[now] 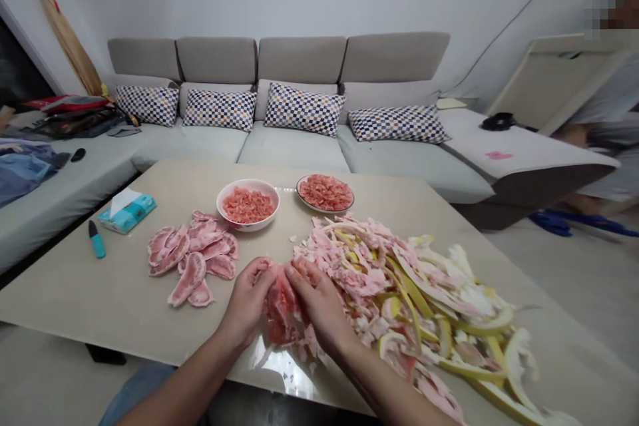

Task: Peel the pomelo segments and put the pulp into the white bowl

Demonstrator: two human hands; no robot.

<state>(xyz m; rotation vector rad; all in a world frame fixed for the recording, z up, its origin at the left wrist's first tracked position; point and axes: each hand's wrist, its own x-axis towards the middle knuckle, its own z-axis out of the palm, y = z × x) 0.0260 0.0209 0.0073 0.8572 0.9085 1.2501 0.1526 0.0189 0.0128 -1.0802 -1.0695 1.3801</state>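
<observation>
The left hand (253, 294) and right hand (314, 293), fingers curled closed, pinch a pink fruit segment (282, 309) between them above the counter (124, 286), beside yellow peels (417, 299).

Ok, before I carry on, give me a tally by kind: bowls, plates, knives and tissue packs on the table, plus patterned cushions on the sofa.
Bowl: 1
Plate: 1
Knife: 1
Tissue pack: 1
Patterned cushions: 4
Total: 8
</observation>
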